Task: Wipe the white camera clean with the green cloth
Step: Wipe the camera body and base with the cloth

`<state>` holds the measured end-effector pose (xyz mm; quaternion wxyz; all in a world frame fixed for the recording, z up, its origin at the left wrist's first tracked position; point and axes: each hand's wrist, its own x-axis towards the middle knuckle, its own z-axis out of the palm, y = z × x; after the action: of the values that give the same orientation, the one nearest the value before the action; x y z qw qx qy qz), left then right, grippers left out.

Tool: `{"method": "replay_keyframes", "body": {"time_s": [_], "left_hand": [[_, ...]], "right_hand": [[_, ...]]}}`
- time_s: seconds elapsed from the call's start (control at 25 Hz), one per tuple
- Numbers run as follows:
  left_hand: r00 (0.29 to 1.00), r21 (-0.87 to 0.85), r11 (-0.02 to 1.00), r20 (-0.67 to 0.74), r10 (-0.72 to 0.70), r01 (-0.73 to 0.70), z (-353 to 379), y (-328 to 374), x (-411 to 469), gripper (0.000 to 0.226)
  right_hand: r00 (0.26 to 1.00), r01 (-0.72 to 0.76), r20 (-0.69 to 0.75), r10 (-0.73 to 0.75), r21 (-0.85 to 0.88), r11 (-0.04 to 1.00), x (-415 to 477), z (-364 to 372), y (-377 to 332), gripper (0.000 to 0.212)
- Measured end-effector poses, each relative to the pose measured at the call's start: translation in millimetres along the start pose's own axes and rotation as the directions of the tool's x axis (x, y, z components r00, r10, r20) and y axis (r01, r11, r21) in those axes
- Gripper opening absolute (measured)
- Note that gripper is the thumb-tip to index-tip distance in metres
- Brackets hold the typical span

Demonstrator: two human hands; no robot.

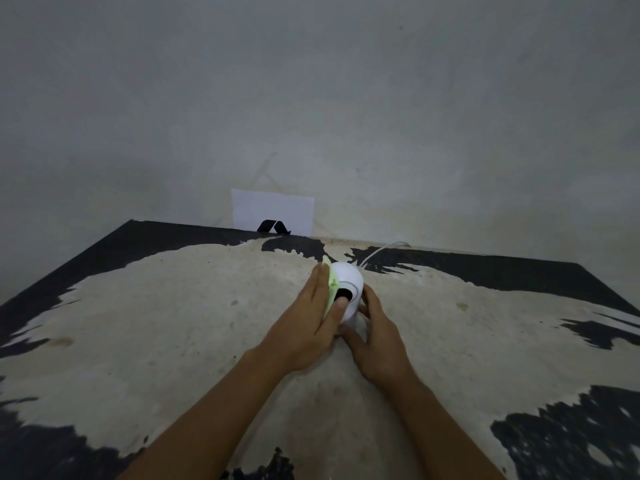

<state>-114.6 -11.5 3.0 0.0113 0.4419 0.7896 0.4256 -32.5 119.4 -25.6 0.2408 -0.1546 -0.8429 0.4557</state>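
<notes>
The white camera [349, 277], a rounded dome with a black lens facing me, stands on the worn table [173, 323]. My left hand [311, 320] presses the green cloth [331, 284] flat against the camera's left side, thumb near the lens. Only a thin strip of the cloth shows between palm and camera. My right hand [375, 336] grips the camera's base from the right and front, holding it steady.
A white cable [379, 252] runs from the camera's back toward the wall. A white paper with a black mark [273, 213] leans on the wall behind the table's far edge. The tabletop is black with large worn pale patches.
</notes>
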Motion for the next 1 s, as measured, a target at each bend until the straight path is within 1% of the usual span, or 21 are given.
{"method": "replay_keyframes", "body": {"time_s": [0.04, 0.08, 0.12, 0.2, 0.28, 0.36, 0.48, 0.6, 0.72, 0.84, 0.92, 1.0], "left_hand": [[0.997, -0.1, 0.992, 0.023, -0.077, 0.079, 1, 0, -2, 0.076], [0.994, -0.16, 0.981, 0.044, -0.103, 0.109, 2, -1, -5, 0.076], [0.993, -0.178, 0.978, 0.07, -0.094, 0.106, 3, -1, -10, 0.074], [0.986, -0.135, 0.985, 0.146, -0.084, 0.104, 5, -4, -19, 0.074], [0.968, -0.054, 0.987, 0.206, -0.139, 0.154, 6, -6, -25, 0.082], [0.969, -0.03, 0.988, 0.205, -0.14, 0.149, 5, -4, -27, 0.085], [0.974, -0.032, 0.991, 0.19, -0.124, 0.133, 6, 2, -29, 0.085], [0.955, 0.016, 0.983, 0.234, -0.182, 0.184, 10, -2, -32, 0.089], [0.961, 0.046, 0.986, 0.221, -0.167, 0.161, 10, -6, -37, 0.096], [0.954, 0.068, 0.982, 0.236, -0.188, 0.176, 11, -5, -41, 0.092], [0.967, -0.001, 0.988, 0.207, -0.15, 0.153, 12, 1, -43, 0.086], [0.986, -0.193, 0.973, 0.125, -0.107, 0.13, 10, 11, -47, 0.073]], "right_hand": [[1.0, 0.023, -0.012, -0.023, -0.002, 1.0, -1, -1, -1, 0.069], [0.998, 0.053, -0.02, -0.053, -0.004, 0.999, -2, -1, -2, 0.071], [0.997, 0.077, -0.021, -0.077, -0.008, 0.997, -3, -2, -3, 0.072], [0.995, 0.098, -0.014, -0.098, -0.02, 0.995, -4, -3, -6, 0.075], [0.994, 0.109, -0.008, -0.109, -0.026, 0.994, -5, -4, -7, 0.077], [0.993, 0.12, -0.002, -0.12, -0.022, 0.993, -6, -5, -9, 0.079], [0.994, 0.11, 0.014, -0.11, -0.008, 0.994, -6, -6, -10, 0.084], [0.994, 0.107, 0.007, -0.107, 0.0, 0.994, -7, -6, -10, 0.079], [0.995, 0.101, 0.016, -0.101, -0.01, 0.995, -8, -6, -11, 0.078], [0.994, 0.106, 0.016, -0.105, -0.012, 0.994, -8, -7, -11, 0.075], [0.993, 0.112, 0.029, -0.112, -0.003, 0.994, -8, -8, -11, 0.073], [0.995, 0.097, 0.031, -0.098, 0.021, 0.995, -8, -10, -11, 0.065]]}}
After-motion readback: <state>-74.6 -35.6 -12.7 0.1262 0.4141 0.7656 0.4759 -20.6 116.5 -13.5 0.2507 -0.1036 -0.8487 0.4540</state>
